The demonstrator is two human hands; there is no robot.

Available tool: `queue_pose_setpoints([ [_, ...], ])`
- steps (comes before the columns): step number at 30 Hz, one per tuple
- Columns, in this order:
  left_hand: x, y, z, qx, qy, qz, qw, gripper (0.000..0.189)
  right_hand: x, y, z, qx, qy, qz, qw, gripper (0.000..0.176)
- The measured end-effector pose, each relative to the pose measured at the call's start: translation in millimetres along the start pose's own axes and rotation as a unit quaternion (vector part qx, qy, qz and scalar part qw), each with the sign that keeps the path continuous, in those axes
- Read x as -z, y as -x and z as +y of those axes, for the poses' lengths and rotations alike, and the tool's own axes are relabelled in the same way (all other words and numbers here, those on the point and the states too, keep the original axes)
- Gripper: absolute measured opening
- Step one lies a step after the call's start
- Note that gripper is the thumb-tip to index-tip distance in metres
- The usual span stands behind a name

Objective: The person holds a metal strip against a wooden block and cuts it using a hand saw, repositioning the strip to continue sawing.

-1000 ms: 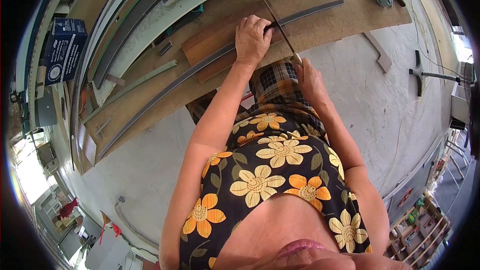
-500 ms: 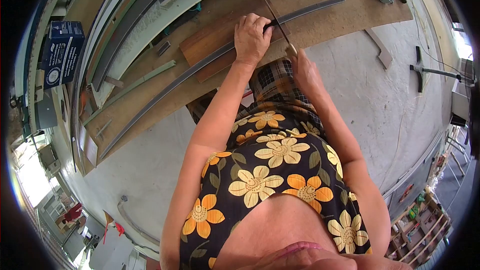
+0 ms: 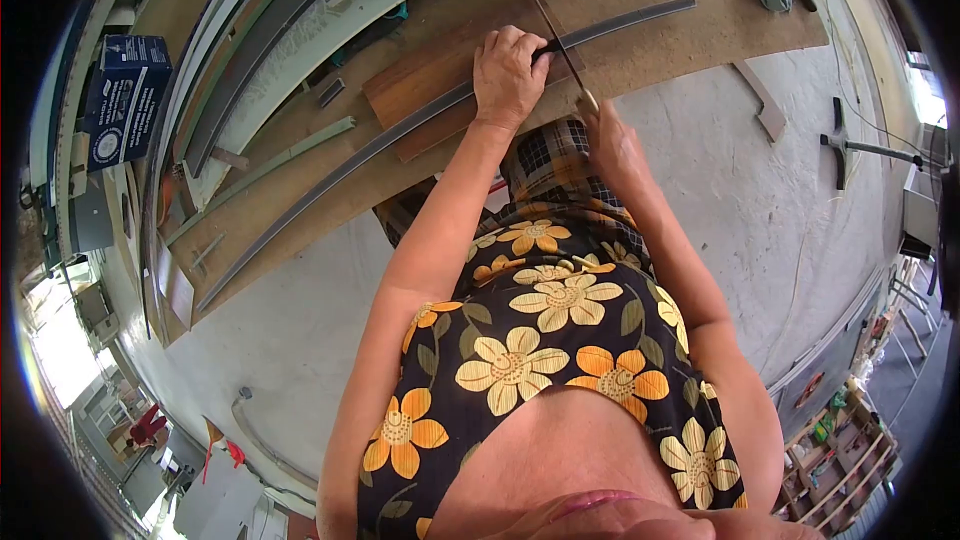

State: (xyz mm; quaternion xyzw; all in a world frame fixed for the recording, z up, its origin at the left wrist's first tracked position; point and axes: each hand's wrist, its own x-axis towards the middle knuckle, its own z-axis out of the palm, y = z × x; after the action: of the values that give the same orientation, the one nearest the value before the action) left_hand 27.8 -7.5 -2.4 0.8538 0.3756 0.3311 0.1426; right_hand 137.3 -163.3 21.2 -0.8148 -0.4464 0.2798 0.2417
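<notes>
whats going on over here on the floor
A person is bent over a fibreboard sheet laid on the concrete floor. Their left hand presses a long curved grey strip down onto a brown wooden board. Their right hand grips the handle of a thin saw-like blade, which lies across the strip right beside the left hand. Whether a cut has started is hidden by the hand.

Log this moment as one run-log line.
left hand: clamping grey strip onto wood block | right hand: holding thin blade by its handle | blade: laid across the strip beside left hand
</notes>
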Motion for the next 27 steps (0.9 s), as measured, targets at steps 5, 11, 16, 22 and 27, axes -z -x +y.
queue_pose_setpoints([
  [5,-3,0,-1,-0.001,0.006,0.005,1.0,0.019,4,33,11,-0.013,0.005,-0.006,1.0,0.021],
  [11,-3,1,-4,-0.014,0.007,0.01,1.0,0.019,-4,-25,-14,0.026,-0.009,0.028,0.999,0.021],
  [16,0,3,-2,0.0,-0.003,-0.007,1.0,0.021,-8,16,10,-0.019,-0.004,-0.002,1.0,0.023],
  [22,-4,3,-3,-0.018,-0.008,0.011,1.0,0.02,24,82,22,-0.057,-0.004,-0.038,0.998,0.023],
  [27,-6,1,-5,-0.014,-0.002,0.007,1.0,0.019,40,83,18,-0.018,-0.008,-0.024,1.0,0.023],
])
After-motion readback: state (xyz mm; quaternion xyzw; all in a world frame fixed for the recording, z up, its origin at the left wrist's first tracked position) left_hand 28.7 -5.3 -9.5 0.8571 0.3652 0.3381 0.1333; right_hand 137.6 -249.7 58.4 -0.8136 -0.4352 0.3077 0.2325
